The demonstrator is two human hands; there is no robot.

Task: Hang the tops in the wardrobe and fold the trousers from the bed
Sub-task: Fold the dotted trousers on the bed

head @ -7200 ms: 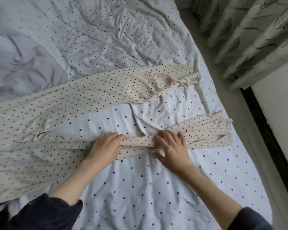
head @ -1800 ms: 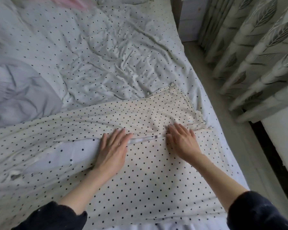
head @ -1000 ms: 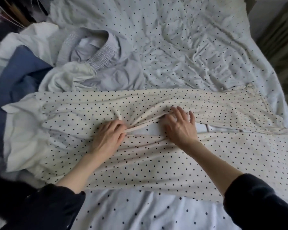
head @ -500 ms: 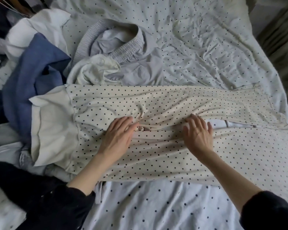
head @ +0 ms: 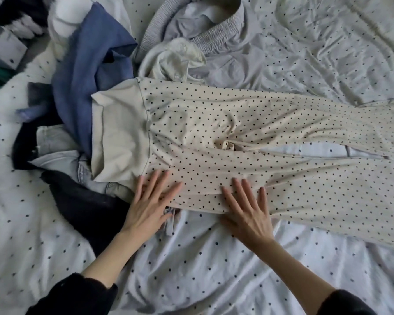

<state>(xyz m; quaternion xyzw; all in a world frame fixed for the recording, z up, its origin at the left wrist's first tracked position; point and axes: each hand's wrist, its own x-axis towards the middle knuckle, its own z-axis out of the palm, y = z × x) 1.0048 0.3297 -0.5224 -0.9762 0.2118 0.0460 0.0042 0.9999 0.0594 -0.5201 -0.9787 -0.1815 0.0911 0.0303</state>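
Note:
Cream trousers with black dots (head: 225, 123) lie spread flat across the bed, plain waistband to the left, both legs running off to the right with a narrow gap between them. My left hand (head: 150, 205) lies flat with straight fingers on the near edge of the trousers close to the waistband. My right hand (head: 248, 212) rests flat, fingers spread, on the same near edge a little further right. Neither hand grips the cloth.
A pile of clothes sits at the left: a blue garment (head: 89, 64), a dark garment (head: 87, 205), pale denim (head: 62, 144). A grey garment with an elastic waistband (head: 203, 35) lies beyond the trousers. The dotted white bedsheet (head: 203, 269) covers the bed.
Both hands have slid from the crotch gap between the legs down to the near edge of the trousers. The view has shifted left, bringing the clothes pile further into sight.

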